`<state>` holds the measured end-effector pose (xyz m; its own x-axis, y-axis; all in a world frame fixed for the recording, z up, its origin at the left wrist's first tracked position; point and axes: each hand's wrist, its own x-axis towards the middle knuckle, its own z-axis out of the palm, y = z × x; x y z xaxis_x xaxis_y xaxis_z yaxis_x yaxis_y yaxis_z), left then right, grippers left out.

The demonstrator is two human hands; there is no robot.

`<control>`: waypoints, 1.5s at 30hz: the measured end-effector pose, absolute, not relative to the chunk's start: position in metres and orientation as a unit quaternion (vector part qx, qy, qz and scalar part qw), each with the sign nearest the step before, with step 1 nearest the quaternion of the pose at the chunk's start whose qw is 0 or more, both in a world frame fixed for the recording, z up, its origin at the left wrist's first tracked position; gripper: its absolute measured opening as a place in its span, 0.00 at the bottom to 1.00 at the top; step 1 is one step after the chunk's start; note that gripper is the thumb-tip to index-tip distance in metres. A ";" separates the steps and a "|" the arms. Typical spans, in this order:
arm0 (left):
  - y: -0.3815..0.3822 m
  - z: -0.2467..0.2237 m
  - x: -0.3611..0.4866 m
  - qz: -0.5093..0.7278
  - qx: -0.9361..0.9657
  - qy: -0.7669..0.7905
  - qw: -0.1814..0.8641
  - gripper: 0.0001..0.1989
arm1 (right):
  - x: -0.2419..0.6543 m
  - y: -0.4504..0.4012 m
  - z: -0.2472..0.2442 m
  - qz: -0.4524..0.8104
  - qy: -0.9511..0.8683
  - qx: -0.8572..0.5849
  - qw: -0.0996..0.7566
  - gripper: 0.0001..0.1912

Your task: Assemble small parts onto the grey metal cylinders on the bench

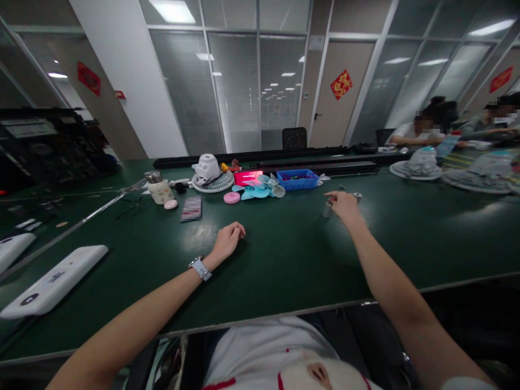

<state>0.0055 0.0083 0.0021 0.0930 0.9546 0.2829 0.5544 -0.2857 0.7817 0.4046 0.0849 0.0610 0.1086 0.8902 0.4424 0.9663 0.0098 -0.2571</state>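
My right hand (344, 206) is at the right side of the green table, its fingertips at the top of a small silvery cylinder (327, 210). That cylinder stands upright, and its upper end is partly covered by the fingers, with the index finger stretched out to the left. Just behind this hand, on its right, stands a second small metal cylinder (357, 196), partly hidden. My left hand (228, 239) lies on the table left of the middle, fingers loosely curled in, with nothing visible in them.
Farther back are a blue tray (298, 180) of small parts, light-blue plastic pieces (255, 190), a pink round case (232, 197), a white fan (211, 181), a dark card-like item (191, 209) and a patterned bottle (157, 189). A white device (54, 281) lies left. People sit at the right.
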 end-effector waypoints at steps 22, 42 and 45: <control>0.005 0.005 0.007 0.378 0.713 0.541 0.238 0.14 | 0.418 0.095 0.050 0.032 -0.641 -0.695 0.325 0.26; 0.002 0.008 0.007 0.367 0.724 0.539 0.224 0.15 | 0.420 0.090 0.057 0.053 -0.617 -0.739 0.265 0.25; 0.003 0.007 0.007 0.369 0.723 0.539 0.226 0.15 | 0.427 0.086 0.062 0.051 -0.616 -0.736 0.276 0.17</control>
<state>0.0071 0.0027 0.0071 0.1466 0.9459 0.2895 0.6134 -0.3165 0.7236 0.4272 0.0864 0.0617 0.2366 0.9350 0.2643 0.8782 -0.0894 -0.4698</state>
